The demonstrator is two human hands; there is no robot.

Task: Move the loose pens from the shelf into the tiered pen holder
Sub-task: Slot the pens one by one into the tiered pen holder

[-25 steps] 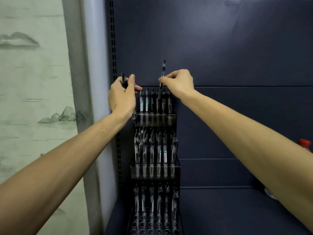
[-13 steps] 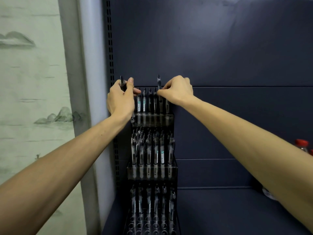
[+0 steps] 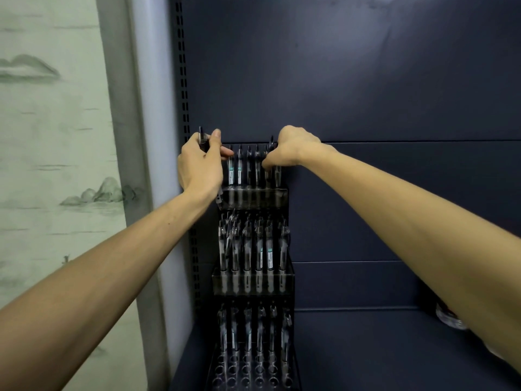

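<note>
Pens (image 3: 248,249) fill the three steps of the tiered pen holder (image 3: 251,286), which stands at the left end of the dark blue shelf (image 3: 366,348), against its back panel (image 3: 352,80). We reach both bare arms up to the top tier. Our right hand (image 3: 287,149) pinches one pen (image 3: 271,143) at the right end of that row, its cap showing just above the knuckles, its lower part hidden. Our left hand (image 3: 201,167) grips spare pens (image 3: 202,138) beside the holder's top left corner. Pale landscape wallpaper (image 3: 53,165) lies left of the shelf upright.
</note>
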